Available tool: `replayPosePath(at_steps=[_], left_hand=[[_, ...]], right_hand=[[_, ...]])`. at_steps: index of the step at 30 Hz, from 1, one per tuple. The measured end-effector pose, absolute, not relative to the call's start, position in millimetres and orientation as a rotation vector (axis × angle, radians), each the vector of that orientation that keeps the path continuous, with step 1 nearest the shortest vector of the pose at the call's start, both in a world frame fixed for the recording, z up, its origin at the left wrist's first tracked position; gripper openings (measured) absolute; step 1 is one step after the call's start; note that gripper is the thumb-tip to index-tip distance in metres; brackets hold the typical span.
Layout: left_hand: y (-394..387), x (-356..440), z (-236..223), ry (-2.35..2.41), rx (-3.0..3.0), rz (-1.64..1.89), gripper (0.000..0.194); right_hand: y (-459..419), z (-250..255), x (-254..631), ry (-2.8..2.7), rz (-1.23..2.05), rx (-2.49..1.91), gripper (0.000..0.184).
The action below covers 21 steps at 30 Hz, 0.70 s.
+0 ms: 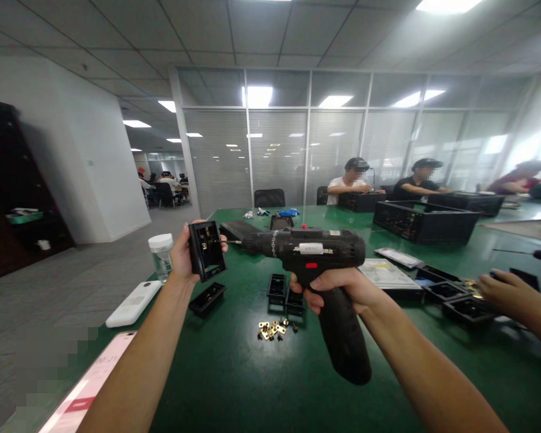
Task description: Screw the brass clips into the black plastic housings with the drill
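My left hand (183, 252) grips a black plastic housing (197, 258), its open side turned to the right, with small brass pieces inside. In my right hand (329, 288) is a black cordless drill (324, 248), held level by its handle. The drill's long thin bit points left and reaches into the housing; its tip is hard to make out. Below the drill, a small pile of brass plates and dark screws (271, 329) lies on the table. Two similar black housings (277, 290) rest behind the pile, and another black housing (207, 298) lies under my left hand.
On the left of the green table (234, 385) are a clear jar with a white lid (161, 242), a white device (133, 304) and a pink phone (90, 385). A co-worker's hand (507, 288) is at right, near more black housings (469, 309). Black cases (426, 222) stand behind.
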<state>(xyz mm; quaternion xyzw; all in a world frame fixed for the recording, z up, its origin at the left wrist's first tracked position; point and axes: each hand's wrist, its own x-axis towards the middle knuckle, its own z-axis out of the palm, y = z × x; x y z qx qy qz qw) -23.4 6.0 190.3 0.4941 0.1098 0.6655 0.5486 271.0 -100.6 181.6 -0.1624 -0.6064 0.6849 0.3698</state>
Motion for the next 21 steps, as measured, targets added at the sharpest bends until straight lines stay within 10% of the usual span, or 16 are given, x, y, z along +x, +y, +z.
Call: replayPosePath(at_steps=[21], left_hand=[[7.1,-23.6,190.3,0.225,1.181,1.568,0.034]], right_hand=[[-100.2,181.9,270.3,-1.543,1.754,-0.395,0.028]])
